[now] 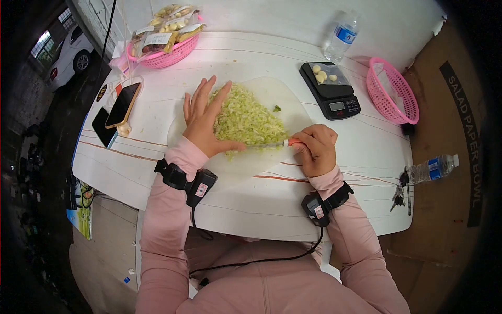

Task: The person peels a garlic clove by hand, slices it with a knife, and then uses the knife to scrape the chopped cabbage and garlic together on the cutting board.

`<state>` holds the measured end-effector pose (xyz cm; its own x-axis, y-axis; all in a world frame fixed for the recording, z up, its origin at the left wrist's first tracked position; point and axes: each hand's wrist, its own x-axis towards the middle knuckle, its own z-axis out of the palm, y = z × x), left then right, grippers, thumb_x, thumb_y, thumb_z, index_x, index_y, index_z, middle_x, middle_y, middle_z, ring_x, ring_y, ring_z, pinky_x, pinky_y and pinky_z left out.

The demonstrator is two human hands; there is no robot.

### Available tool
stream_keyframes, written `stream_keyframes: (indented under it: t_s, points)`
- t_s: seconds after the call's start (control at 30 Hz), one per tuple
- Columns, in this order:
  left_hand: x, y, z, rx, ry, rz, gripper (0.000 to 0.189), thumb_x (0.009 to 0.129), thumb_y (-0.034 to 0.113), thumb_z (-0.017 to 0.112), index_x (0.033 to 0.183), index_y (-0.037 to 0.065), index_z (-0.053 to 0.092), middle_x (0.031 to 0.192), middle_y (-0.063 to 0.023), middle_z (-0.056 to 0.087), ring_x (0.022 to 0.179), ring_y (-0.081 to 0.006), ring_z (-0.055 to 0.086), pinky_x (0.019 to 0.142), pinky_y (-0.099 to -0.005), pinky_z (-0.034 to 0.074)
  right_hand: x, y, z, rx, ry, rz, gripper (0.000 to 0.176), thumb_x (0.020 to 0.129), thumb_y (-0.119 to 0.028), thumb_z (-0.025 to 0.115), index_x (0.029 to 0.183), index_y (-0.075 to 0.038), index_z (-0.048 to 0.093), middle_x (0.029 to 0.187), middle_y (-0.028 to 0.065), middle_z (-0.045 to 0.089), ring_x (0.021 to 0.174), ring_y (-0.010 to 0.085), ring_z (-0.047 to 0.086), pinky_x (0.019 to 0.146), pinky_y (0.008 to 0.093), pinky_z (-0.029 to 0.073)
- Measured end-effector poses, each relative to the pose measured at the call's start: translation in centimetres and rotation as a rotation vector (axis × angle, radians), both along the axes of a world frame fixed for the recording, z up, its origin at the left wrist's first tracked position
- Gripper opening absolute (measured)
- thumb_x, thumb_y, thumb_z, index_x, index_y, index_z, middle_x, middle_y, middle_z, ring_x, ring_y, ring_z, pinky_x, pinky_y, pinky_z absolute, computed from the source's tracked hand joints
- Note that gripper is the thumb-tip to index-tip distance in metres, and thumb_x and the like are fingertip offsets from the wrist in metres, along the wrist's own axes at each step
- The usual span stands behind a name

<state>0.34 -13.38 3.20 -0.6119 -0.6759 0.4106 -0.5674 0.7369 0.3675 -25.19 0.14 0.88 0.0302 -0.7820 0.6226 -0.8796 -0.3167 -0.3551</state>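
Observation:
A heap of finely chopped pale green vegetable (pixel 248 116) lies on a thin, whitish cutting board (pixel 293 102) in the middle of the table. My right hand (pixel 317 149) is closed round the orange-red handle of a knife (pixel 272 144). The blade points left along the near edge of the heap, and its lower part is hard to make out among the pieces. My left hand (pixel 203 118) has its fingers spread at the heap's left side, with the thumb reaching toward the blade's tip. Apart from the heap, a small dark green scrap (pixel 276 108) sits on the board.
Behind the board to the right is a black kitchen scale (pixel 334 99) bearing bagged garlic cloves. Pink baskets (pixel 170 58) stand at back left and right. Two phones (pixel 123 105) rest at left. Water bottles (pixel 342 36) and keys (pixel 398 196) are on the right side.

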Motion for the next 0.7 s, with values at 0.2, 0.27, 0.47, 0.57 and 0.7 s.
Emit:
stream_keyframes:
  t_s: [0.2,0.27,0.47,0.57,0.7]
  points:
    - [0.2,-0.3,0.2,-0.048,0.136,-0.005,0.124,0.051,0.059,0.089,0.154,0.022,0.032,0.158,-0.0137,0.022,0.148,-0.0361,0.016,0.117,-0.0595,0.005,0.3,0.2,0.7,-0.038,-0.034,-0.033,0.015,0.081,-0.012,0.071,0.095,-0.01,0.07,0.091,0.0018,0.058,0.09,0.0209,0.055,0.089,0.0383,0.03]
    - [0.1,-0.2,-0.3,-0.057,0.034,0.042,0.125,0.051,0.06,0.089,0.154,0.023,0.03,0.158,-0.0146,0.022,0.149,-0.0361,0.014,0.117,-0.0592,0.005,0.3,0.1,0.5,-0.043,-0.012,-0.038,0.015,0.08,-0.012,0.071,0.095,-0.01,0.07,0.091,0.002,0.058,0.09,0.0213,0.054,0.09,0.0385,0.03]
    - [0.2,0.0,-0.6,0.03,-0.068,0.1,0.131,0.048,0.062,0.089,0.156,0.024,0.024,0.16,-0.0164,0.017,0.149,-0.0364,0.009,0.118,-0.0589,0.002,0.3,0.0,-0.1,-0.053,0.036,-0.013,0.019,0.077,-0.011,0.074,0.095,-0.012,0.07,0.091,0.0015,0.058,0.091,0.0209,0.054,0.09,0.0399,0.03]
    - [0.1,0.1,-1.0,0.086,-0.112,0.141,0.134,0.046,0.061,0.089,0.156,0.025,0.023,0.16,-0.0164,0.016,0.15,-0.0367,0.007,0.118,-0.0592,-0.001,0.2,0.0,-0.5,-0.021,0.026,-0.017,0.021,0.075,-0.011,0.075,0.096,-0.013,0.071,0.092,0.0004,0.058,0.092,0.0203,0.054,0.09,0.0407,0.031]
    - [-0.2,0.2,-0.8,0.051,-0.109,0.166,0.135,0.045,0.06,0.09,0.157,0.025,0.023,0.161,-0.0158,0.015,0.15,-0.0364,0.007,0.118,-0.0597,-0.002,-0.1,-0.1,-1.7,0.046,0.035,-0.039,0.022,0.075,-0.011,0.076,0.096,-0.014,0.071,0.092,-0.0004,0.059,0.093,0.0197,0.054,0.09,0.0414,0.031]
